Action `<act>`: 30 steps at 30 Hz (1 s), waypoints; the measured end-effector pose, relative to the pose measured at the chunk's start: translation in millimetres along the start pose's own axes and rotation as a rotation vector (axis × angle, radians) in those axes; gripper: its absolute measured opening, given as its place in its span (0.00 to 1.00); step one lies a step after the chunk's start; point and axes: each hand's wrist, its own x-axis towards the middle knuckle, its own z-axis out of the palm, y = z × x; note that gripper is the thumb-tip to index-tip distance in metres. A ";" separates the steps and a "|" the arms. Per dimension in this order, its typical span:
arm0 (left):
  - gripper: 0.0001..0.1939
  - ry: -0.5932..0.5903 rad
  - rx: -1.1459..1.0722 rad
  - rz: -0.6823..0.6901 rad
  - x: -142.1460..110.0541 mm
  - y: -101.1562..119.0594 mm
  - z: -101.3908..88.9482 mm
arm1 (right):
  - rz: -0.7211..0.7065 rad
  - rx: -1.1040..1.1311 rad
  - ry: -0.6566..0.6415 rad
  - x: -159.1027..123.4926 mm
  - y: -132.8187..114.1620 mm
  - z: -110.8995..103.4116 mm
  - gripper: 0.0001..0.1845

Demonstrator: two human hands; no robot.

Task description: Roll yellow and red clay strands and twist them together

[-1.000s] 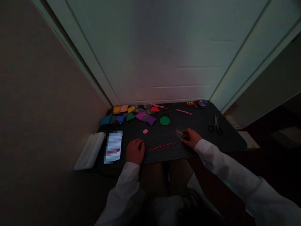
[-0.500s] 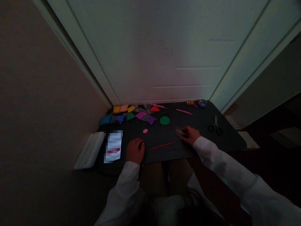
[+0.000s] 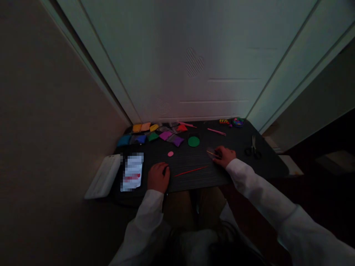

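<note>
My right hand [image 3: 225,157] has its fingers closed at the edge of a small see-through plate [image 3: 210,151], low over the table. A thin orange strand [image 3: 212,153] shows at the plate, running toward the fingertips; whether it lies over or under the plate I cannot tell. My left hand [image 3: 158,177] rests palm down near the table's front edge, thumb apart from the fingers, with nothing visible in it. Between the hands lies a long, thin red strand [image 3: 190,171]. Beyond it are a flat pink disc [image 3: 170,154] and a larger green disc [image 3: 193,141].
Small bags of coloured clay [image 3: 141,139] line the back left. Pink tools [image 3: 216,132] and small colourful pieces [image 3: 237,122] lie at the back. Black-handled scissors [image 3: 253,148] are on the right. A blurred white packet [image 3: 132,172] and a white case [image 3: 104,176] stand left.
The view has shifted slightly. My right hand and the see-through plate show only a small change in pose; my left hand stays in place on the table.
</note>
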 end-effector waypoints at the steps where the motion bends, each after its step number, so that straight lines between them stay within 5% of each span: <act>1: 0.13 -0.002 0.002 -0.004 -0.1 0.0 0.1 | 0.001 -0.009 0.004 0.4 0.1 0.4 0.23; 30: 0.13 -0.020 0.005 0.009 0.6 0.0 -1.2 | -0.019 -0.050 -0.042 9.2 -6.1 -0.9 0.24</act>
